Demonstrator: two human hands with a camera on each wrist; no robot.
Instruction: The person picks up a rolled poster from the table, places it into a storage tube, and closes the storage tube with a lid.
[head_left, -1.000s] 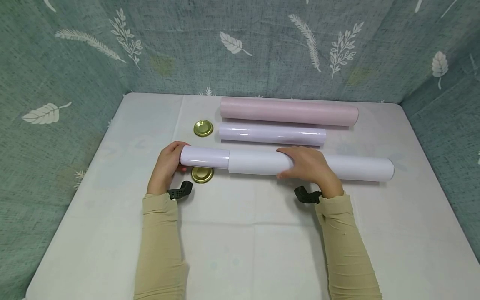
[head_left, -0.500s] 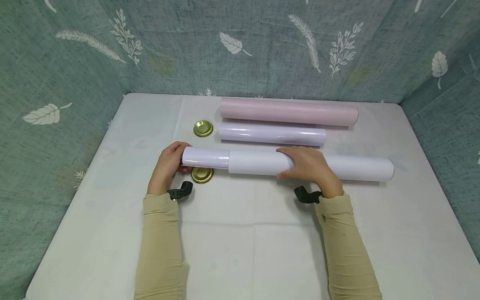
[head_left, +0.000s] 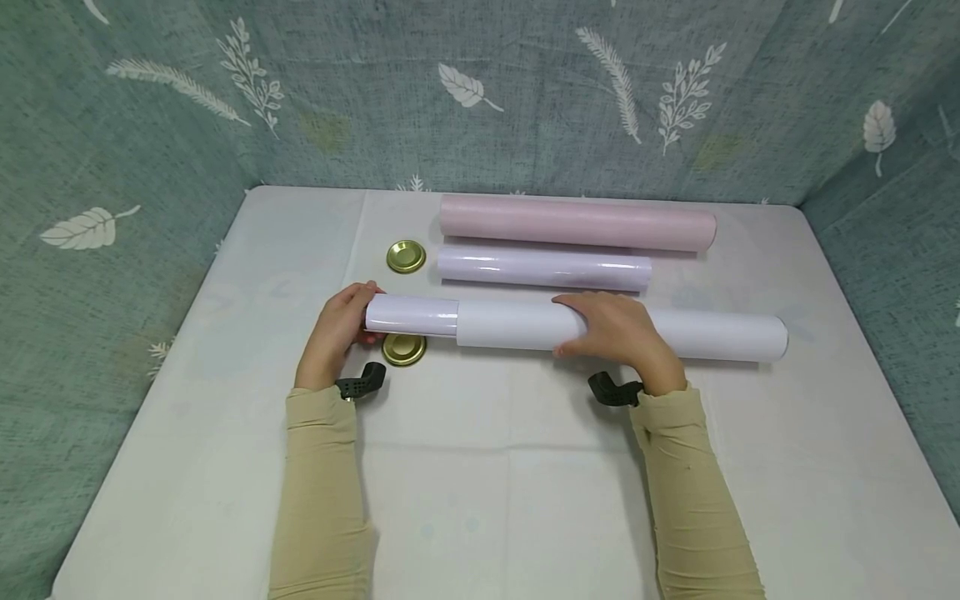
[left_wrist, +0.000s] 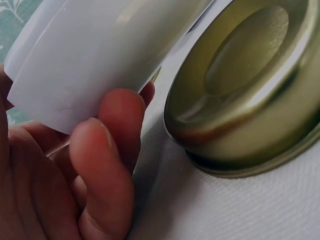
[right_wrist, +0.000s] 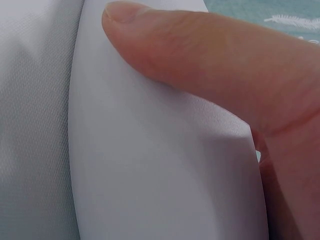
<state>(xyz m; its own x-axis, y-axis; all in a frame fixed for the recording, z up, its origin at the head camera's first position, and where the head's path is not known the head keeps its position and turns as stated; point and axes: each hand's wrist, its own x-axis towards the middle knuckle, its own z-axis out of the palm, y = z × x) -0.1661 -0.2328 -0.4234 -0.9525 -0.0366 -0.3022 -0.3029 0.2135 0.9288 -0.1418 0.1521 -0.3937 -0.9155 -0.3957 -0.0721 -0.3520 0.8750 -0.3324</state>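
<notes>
A glossy pale lilac paper roll (head_left: 412, 316) reaches into the left end of a longer matte white paper roll (head_left: 502, 324), both lying crosswise over the table. My left hand (head_left: 330, 335) holds the lilac roll by its outer end; in the left wrist view, curled fingers touch the roll's edge (left_wrist: 75, 65) from below. Around the middle of the white roll, my right hand (head_left: 617, 331) grips with the thumb on the near side. The right wrist view has that thumb lying along the white surface (right_wrist: 150, 165). How deep the lilac roll sits inside is hidden.
Just below the lilac roll lies a gold jar lid (head_left: 404, 350), close to my left fingers. Another gold lid (head_left: 406, 257) is farther back. Behind the white roll are a second glossy lilac roll (head_left: 543, 267) and a pink roll (head_left: 577, 223), near a leaf-patterned cloth (head_left: 525, 108).
My left hand has moved slightly to the right with the lilac roll, so a little less of it shows outside the white roll. The right hand has kept its place.
</notes>
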